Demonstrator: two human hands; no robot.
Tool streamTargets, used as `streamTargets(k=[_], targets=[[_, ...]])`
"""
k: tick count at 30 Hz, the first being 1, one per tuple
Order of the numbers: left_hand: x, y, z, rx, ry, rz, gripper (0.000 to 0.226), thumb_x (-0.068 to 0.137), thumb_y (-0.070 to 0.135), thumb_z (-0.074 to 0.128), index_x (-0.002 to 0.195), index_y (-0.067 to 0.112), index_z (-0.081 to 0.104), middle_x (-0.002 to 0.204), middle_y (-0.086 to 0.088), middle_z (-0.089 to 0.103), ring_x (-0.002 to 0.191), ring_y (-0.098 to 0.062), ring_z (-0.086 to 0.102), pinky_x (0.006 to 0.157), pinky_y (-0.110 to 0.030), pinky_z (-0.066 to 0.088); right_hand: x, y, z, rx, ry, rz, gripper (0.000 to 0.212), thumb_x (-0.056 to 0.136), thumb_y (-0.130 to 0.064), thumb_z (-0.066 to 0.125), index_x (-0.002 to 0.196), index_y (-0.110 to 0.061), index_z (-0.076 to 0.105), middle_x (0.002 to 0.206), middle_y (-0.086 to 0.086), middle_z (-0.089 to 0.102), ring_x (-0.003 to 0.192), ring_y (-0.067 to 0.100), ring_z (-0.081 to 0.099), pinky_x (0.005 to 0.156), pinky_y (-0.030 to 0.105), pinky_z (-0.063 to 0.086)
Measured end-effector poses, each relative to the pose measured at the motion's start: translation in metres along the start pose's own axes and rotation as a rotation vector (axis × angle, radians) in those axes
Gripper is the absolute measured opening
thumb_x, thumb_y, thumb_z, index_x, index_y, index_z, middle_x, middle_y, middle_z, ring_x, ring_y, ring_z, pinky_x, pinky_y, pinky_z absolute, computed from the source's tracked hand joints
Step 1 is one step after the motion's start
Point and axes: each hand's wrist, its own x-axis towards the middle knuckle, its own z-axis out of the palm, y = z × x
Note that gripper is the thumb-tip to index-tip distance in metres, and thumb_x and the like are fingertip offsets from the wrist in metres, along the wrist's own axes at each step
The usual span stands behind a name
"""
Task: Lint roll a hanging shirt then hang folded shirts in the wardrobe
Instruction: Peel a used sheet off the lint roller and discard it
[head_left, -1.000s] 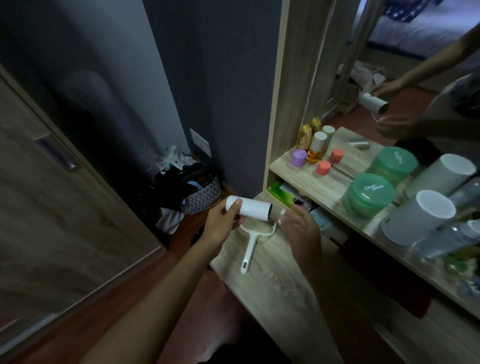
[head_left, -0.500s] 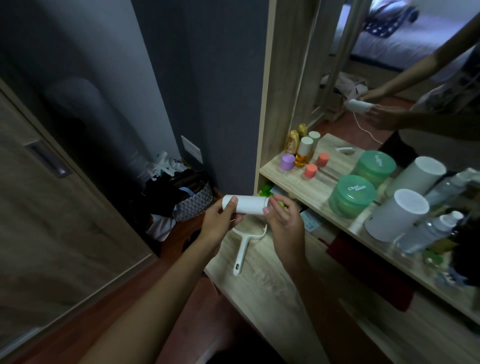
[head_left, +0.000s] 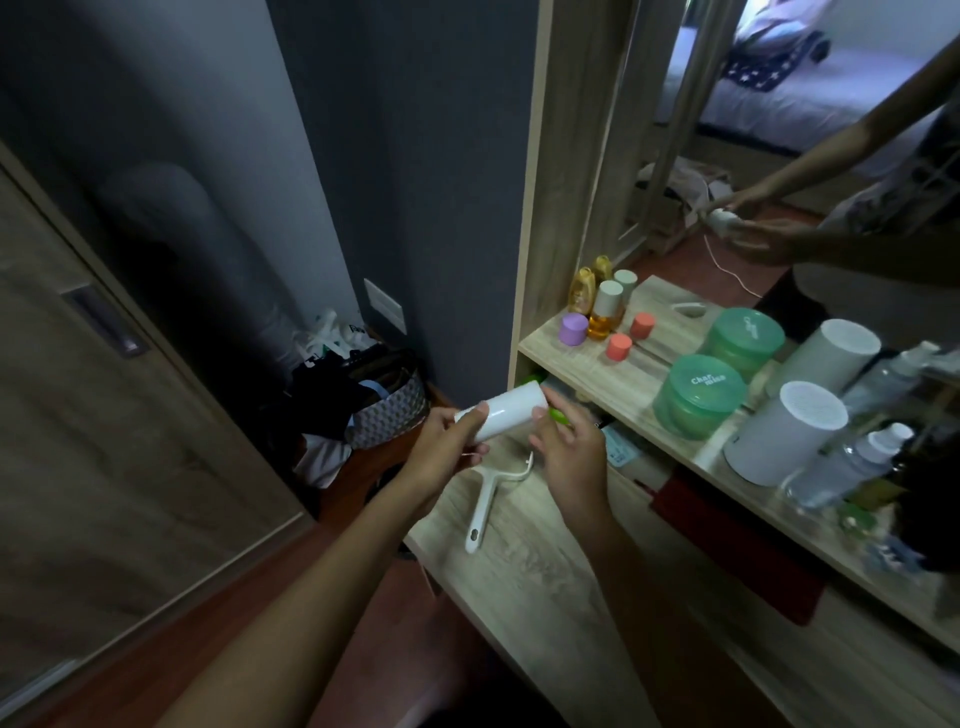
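Head, roll (head_left: 511, 414) between left grip (head_left: 445, 446), right grip (head_left: 570, 453)

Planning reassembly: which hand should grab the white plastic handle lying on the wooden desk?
Right, probably: left hand grips the white cylindrical lint roll; right hand only pinches its end, and the white plastic handle's wire arm lies beside it.

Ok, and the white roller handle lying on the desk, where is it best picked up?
By its straight flat grip, from above, fingers pinching its two long edges. The roller handle lies flat on the desk with its holed end toward the person; the thin wire arm at the far end gives little to hold.
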Motion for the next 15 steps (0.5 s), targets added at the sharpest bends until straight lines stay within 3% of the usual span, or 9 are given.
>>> streamTargets(k=[4,6,8,10,11,13,15], targets=[[-0.004,0.009,0.0,0.187,-0.062,0.071,0.016,0.091,0.036,0.046,0.101,0.023,0.05,0.095,-0.013,0.058,0.051,-0.013,0.058,0.045,-0.026,0.041,0.01,-0.005,0.004,0.047,-0.056,0.052,0.028,0.094,-0.014,0.058,0.12,-0.02,0.064,0.112,-0.007,0.064,0.095,-0.001,0.066,0.073,0.019,0.057],[-0.007,0.017,-0.003,0.287,-0.098,0.12,0.027,0.086,0.038,0.041,0.11,0.032,0.053,0.099,-0.013,0.061,0.05,-0.017,0.06,0.042,-0.024,0.039,0.015,-0.006,0.007,0.052,-0.054,0.081,0.02,0.092,-0.017,0.061,0.112,-0.02,0.064,0.11,-0.002,0.065,0.096,0.007,0.068,0.069,0.018,0.057],[-0.007,0.024,-0.005,0.34,-0.132,0.143,0.037,0.084,0.036,0.038,0.118,0.041,0.052,0.106,-0.012,0.062,0.061,-0.028,0.065,0.042,-0.025,0.04,0.019,-0.008,0.012,0.063,-0.059,0.122,0.013,0.09,-0.019,0.064,0.103,-0.019,0.063,0.11,0.006,0.065,0.098,0.015,0.068,0.068,0.02,0.057],[-0.006,0.029,-0.008,0.328,-0.144,0.134,0.043,0.088,0.029,0.035,0.124,0.048,0.047,0.117,-0.004,0.057,0.075,-0.032,0.068,0.04,-0.025,0.042,0.022,-0.01,0.019,0.081,-0.076,0.16,0.009,0.089,-0.018,0.066,0.097,-0.017,0.062,0.108,0.01,0.065,0.097,0.019,0.068,0.069,0.023,0.058],[-0.005,0.03,-0.009,0.295,-0.152,0.115,0.046,0.092,0.026,0.033,0.128,0.051,0.044,0.119,-0.001,0.055,0.072,-0.027,0.069,0.039,-0.025,0.042,0.024,-0.011,0.022,0.084,-0.081,0.171,0.01,0.089,-0.017,0.066,0.098,-0.014,0.062,0.107,0.012,0.066,0.096,0.02,0.069,0.069,0.024,0.059],[-0.003,0.031,-0.013,0.226,-0.179,0.069,0.046,0.095,0.028,0.03,0.133,0.052,0.04,0.119,-0.007,0.052,0.064,-0.021,0.064,0.037,-0.024,0.041,0.027,-0.012,0.027,0.091,-0.097,0.191,0.015,0.089,-0.016,0.066,0.101,-0.009,0.062,0.104,0.013,0.066,0.094,0.02,0.07,0.07,0.025,0.059],[-0.001,0.033,-0.017,0.175,-0.215,0.02,0.048,0.089,0.034,0.031,0.134,0.046,0.046,0.122,-0.016,0.051,0.069,-0.026,0.058,0.038,-0.023,0.04,0.028,-0.013,0.03,0.092,-0.125,0.211,0.018,0.088,-0.016,0.067,0.103,-0.006,0.062,0.101,0.012,0.068,0.087,0.016,0.071,0.069,0.024,0.059]])
